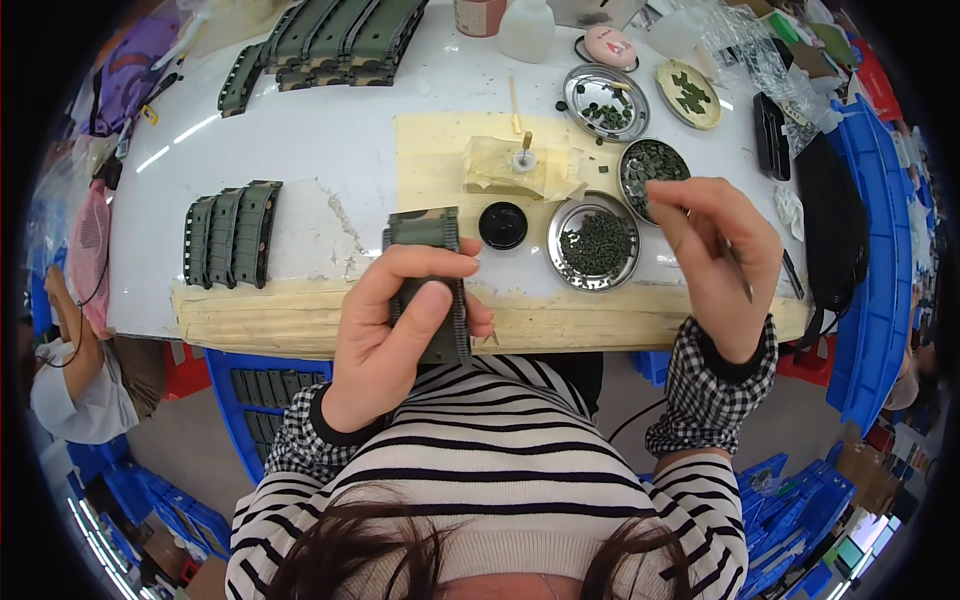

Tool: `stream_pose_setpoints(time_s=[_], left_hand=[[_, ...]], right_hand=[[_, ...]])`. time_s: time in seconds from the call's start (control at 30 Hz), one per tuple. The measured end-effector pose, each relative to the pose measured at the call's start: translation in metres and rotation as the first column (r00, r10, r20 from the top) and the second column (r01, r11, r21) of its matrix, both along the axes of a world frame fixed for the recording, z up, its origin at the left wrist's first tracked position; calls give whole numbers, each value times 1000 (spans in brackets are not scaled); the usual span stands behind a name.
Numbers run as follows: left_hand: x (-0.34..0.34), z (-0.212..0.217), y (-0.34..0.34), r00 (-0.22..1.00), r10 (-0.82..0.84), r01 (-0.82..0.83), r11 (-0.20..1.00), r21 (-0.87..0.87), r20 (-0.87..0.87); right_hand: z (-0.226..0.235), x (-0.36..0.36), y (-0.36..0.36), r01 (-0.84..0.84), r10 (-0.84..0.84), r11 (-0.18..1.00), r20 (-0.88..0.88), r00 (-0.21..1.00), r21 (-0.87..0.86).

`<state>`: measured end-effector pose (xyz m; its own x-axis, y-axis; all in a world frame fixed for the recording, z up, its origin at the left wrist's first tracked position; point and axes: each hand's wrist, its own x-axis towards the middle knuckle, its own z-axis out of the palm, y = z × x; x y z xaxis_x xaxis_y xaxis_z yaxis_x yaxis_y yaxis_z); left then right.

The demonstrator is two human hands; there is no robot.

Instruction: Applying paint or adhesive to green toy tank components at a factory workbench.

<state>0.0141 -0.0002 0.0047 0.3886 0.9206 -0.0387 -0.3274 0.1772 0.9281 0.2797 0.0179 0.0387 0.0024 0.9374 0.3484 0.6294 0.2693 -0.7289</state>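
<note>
My left hand (372, 345) is wrapped round a dark green curved plastic part (424, 230) with ribbed edges and a camouflage-patterned end, held upright over the table's near edge. On the right, my right hand (728, 240) pinches slim tweezers (739, 273), mostly hidden by the fingers. Its fingertips are at the rim of a round tin (652, 150) of flat dark green pieces. Beside that, a metal dish (593, 285) holds many tiny green bits. A small black pot (502, 226) of dark, glossy stuff stands between my hands.
Three similar green parts (232, 235) lie at left; a larger stack (340, 40) stands at the back. Behind the pot is a tape-covered block (522, 170) with a small brush-like stick. Another metal dish (606, 75) and a cream lid (688, 95) are farther back. Blue crates (862, 250) flank the table.
</note>
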Motion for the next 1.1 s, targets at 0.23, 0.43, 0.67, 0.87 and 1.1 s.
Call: stream_pose_setpoints(time_s=[0.23, 0.43, 0.67, 0.87, 1.1], left_hand=[[21, -1, 3, 992, -55, 66, 992, -103, 113], [11, -8, 8, 997, -28, 22, 997, 74, 75], [6, -9, 3, 998, 7, -10, 999, 52, 60], [2, -13, 9, 994, 17, 13, 963, 268, -108], [3, -4, -1, 987, 62, -29, 978, 208, -151]], right_hand=[[5, -68, -18, -226, 219, 974, -192, 957, -16], [-10, -92, -20, -285, 254, 958, -374, 892, -27], [-5, -90, -21, -245, 215, 965, -253, 943, -91], [-7, -90, -22, -230, 233, 973, -137, 963, 34], [-7, -82, -14, -94, 96, 988, -18, 995, 119]])
